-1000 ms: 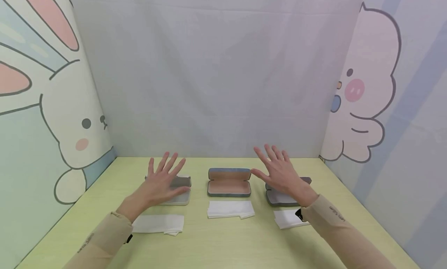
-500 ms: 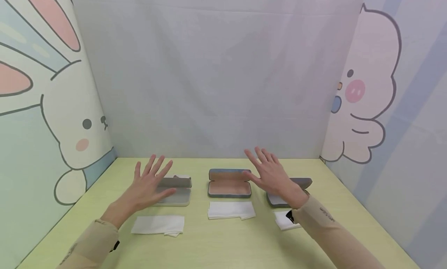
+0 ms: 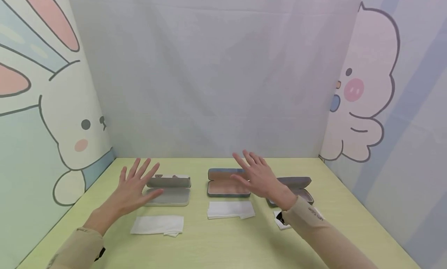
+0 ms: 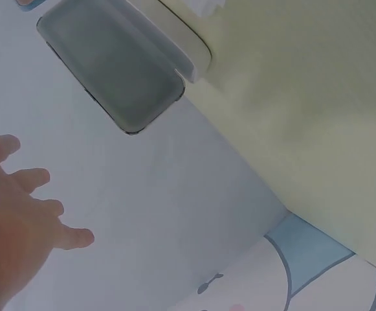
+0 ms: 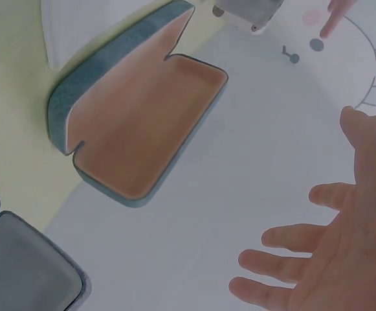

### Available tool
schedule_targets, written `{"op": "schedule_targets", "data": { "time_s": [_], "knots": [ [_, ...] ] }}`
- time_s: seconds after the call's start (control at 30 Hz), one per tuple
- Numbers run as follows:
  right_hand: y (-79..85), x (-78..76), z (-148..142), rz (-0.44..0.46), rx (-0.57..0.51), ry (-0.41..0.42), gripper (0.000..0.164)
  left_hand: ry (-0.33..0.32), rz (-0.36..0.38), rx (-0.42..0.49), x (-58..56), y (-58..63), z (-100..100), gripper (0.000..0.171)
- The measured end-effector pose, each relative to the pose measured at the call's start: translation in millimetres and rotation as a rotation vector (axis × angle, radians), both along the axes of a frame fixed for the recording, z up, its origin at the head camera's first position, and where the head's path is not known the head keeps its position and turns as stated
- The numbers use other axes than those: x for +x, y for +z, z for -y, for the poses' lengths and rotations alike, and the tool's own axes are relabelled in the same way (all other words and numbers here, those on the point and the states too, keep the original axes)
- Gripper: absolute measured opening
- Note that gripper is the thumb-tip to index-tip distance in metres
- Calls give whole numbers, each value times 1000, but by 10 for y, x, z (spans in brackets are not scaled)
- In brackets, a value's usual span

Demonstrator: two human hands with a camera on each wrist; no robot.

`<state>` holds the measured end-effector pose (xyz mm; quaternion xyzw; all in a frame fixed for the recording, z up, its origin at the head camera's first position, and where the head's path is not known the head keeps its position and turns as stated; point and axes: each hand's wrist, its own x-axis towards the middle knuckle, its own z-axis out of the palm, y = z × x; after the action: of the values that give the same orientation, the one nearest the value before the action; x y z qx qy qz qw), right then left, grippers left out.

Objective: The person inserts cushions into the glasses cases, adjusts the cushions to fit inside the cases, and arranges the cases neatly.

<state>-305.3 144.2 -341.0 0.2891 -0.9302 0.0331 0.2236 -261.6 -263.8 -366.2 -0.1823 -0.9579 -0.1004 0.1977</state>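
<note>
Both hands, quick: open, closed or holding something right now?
Left hand: open, fingers spread, holding nothing.
Right hand: open, holding nothing.

Grey backdrop (image 3: 216,75), rabbit drawing (image 3: 66,123) left, yellow-green table (image 3: 223,243).

Grey cloth backdrop (image 3: 216,75) — faintly creased | rabbit print (image 3: 66,118), left | white cartoon figure (image 3: 371,59), right | pale yellow-green tabletop (image 3: 216,245)

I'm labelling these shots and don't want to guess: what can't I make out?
Head view: much of the right cloth, behind the right sleeve.
Head view: right end of the middle case, behind the right hand.
Head view: part of the right case, behind the right wrist.
Head view: sleeve lettering, too blurred to read.
Left wrist view: part of the left hand, cut off by the left edge.
</note>
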Motion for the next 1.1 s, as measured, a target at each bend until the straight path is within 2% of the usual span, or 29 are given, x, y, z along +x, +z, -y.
{"op": "schedule_targets", "data": {
  "time_s": [0.3, 0.57, 0.67, 0.9, 1.0, 1.1],
  "knots": [
    [-59, 27, 200, -3, 14, 54, 65, 0, -25, 39, 44, -19, 177, 80],
    [-119, 105, 430, 125, -19, 122, 66, -12, 9, 106, 56, -42, 327, 77],
    [-138, 131, 502, 165, -56, 169, 65, -18, 22, 139, 69, -30, 374, 74],
    [-203, 162, 683, 134, -89, 291, 62, -2, 51, 190, 83, 69, 487, 69],
    [-240, 181, 756, 177, -111, 300, 63, 18, 46, 217, 99, 81, 538, 66],
    [-280, 209, 812, 265, -167, 313, 63, 37, 67, 234, 112, 68, 588, 64]
  ]
}}
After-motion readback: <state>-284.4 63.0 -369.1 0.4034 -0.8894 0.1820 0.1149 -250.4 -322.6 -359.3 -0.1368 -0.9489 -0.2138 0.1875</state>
